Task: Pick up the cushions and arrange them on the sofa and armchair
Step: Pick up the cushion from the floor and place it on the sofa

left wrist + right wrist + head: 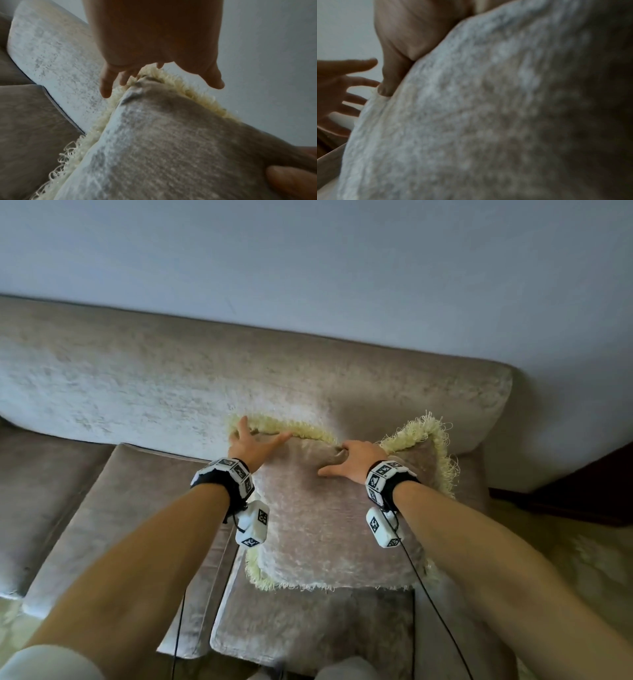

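A beige velvet cushion (325,525) (171,148) (488,108) with a pale yellow fringe leans against the backrest at the right end of the sofa (137,378). My left hand (250,445) (154,58) lies on its top left corner, fingers spread and straight, thumb stretched along the top fringe. My right hand (352,460) (412,33) is at the middle of the top edge. Its fingers curl over the edge where the fringe dips, and its thumb lies on the front face. The fingertips behind the cushion are hidden.
Under the cushion is the right seat pad (308,628); another seat pad (113,525) lies to the left. A plain wall (308,268) rises behind the backrest. Dark wooden furniture (582,484) stands right of the sofa arm, above pale carpet (565,559).
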Action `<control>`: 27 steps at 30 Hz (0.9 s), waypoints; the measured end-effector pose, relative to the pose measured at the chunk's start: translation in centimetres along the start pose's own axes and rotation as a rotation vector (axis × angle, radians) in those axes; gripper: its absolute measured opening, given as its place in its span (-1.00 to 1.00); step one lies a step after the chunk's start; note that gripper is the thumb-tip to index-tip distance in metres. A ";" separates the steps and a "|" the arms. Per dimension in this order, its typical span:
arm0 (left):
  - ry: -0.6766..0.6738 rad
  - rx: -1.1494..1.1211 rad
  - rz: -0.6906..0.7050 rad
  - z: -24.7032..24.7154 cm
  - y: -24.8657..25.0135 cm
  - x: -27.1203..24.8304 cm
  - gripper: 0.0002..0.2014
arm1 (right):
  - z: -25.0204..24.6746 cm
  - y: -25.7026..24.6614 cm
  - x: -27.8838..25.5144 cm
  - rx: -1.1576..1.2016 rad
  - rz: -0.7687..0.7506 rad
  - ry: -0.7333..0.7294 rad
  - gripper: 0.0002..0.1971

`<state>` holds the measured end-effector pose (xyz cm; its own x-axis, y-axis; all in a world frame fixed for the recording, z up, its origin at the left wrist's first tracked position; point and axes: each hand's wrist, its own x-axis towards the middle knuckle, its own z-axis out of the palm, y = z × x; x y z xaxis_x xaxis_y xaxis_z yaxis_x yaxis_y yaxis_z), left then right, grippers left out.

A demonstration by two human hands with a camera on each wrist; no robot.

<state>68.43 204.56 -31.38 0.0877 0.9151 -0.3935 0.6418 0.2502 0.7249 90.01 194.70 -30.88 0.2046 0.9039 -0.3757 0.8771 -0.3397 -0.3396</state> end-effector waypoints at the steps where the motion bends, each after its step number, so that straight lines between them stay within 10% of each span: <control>1: -0.015 -0.012 -0.017 0.1 -0.4 0.9 0.27 | 0.2 -0.1 0.3 0.012 0.011 0.010 -0.32; 8: -0.222 0.042 -0.006 0.8 1.9 6.7 0.16 | 2.0 -0.4 3.6 0.075 0.151 0.047 -0.33; 27: -0.227 0.297 0.012 6.3 2.2 15.4 0.08 | 3.7 3.7 12.9 0.112 0.269 0.043 -0.40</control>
<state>75.99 217.25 -39.39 0.2418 0.8154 -0.5260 0.8300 0.1070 0.5474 94.25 204.10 -40.20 0.4433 0.7869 -0.4291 0.7358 -0.5929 -0.3272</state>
